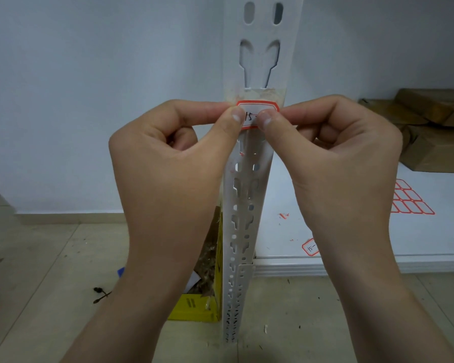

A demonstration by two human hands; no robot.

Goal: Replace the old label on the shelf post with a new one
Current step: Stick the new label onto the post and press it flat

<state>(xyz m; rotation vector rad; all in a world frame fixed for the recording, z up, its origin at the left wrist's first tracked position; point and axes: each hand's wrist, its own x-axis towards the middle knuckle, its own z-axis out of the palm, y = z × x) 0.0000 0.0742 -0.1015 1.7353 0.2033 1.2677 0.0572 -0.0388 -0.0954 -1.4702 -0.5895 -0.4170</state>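
Note:
A white slotted shelf post (247,195) runs up the middle of the view. A red-bordered white label (254,107) with handwritten "15" lies across the post's front, just below a yellowish patch of old glue residue (257,95). My left hand (173,158) pinches the label's left end between thumb and forefinger. My right hand (333,153) pinches its right end the same way. Both thumbs press on the label's face and hide part of the writing.
On the white shelf (351,258) to the right lie a sheet of blank red-bordered labels (410,200), another written label (311,247), red scraps (283,215) and brown cardboard boxes (430,132). A yellow box (202,305) of debris stands left of the post.

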